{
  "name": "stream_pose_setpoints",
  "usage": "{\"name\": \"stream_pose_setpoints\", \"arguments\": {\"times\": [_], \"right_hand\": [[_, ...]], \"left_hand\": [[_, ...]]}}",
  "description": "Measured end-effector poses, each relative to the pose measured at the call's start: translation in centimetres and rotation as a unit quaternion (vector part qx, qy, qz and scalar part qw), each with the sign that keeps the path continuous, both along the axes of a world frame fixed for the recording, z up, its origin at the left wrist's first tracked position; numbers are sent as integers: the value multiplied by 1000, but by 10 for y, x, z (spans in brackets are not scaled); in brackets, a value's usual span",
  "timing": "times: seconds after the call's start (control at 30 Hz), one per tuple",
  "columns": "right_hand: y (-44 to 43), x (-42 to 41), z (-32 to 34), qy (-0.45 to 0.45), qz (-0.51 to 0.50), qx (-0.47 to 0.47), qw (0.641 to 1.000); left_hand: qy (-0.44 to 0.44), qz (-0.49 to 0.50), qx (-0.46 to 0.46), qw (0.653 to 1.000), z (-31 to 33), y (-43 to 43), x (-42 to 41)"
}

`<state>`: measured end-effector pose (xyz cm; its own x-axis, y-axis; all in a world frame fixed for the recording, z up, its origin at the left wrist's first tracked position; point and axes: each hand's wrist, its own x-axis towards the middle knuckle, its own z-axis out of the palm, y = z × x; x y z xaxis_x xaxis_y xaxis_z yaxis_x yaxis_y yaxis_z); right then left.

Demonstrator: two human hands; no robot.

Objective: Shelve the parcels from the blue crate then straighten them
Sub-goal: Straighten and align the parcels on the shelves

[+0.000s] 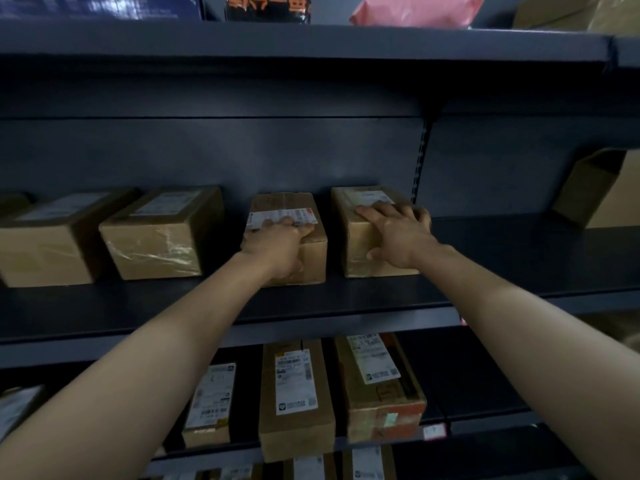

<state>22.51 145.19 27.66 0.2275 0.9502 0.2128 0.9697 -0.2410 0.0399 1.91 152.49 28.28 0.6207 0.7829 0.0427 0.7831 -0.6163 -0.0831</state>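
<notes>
Two brown cardboard parcels stand side by side on the dark middle shelf (346,296). My left hand (277,244) grips the front top edge of the left one, a taped parcel (313,258) with a white label; its fingers lie on the label and the thumb is down the front face. My right hand (398,230) holds the right parcel (356,237), fingers spread over its top and right edge, thumb on the front. The blue crate is not in view.
Two more boxes (162,237) (45,247) stand to the left on the same shelf, and a tilted box (595,188) sits at the far right. Labelled parcels (296,393) (377,382) fill the shelf below. A pink bag (415,10) lies on the top shelf.
</notes>
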Motion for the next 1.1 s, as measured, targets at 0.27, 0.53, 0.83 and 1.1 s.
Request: {"name": "stream_pose_setpoints", "arguments": {"times": [0.27, 0.53, 0.83, 1.1], "right_hand": [[16, 0, 0, -14, -16, 6, 1000], [-3, -15, -14, -60, 17, 100, 993], [-58, -40, -32, -82, 76, 158, 981], [-100, -55, -29, -64, 42, 151, 986]], "left_hand": [[-32, -21, -36, 999, 3, 17, -2], [-25, -28, 24, 999, -1, -1, -5], [-118, -80, 128, 981, -14, -64, 0], [-132, -113, 99, 980, -18, -100, -14]]}}
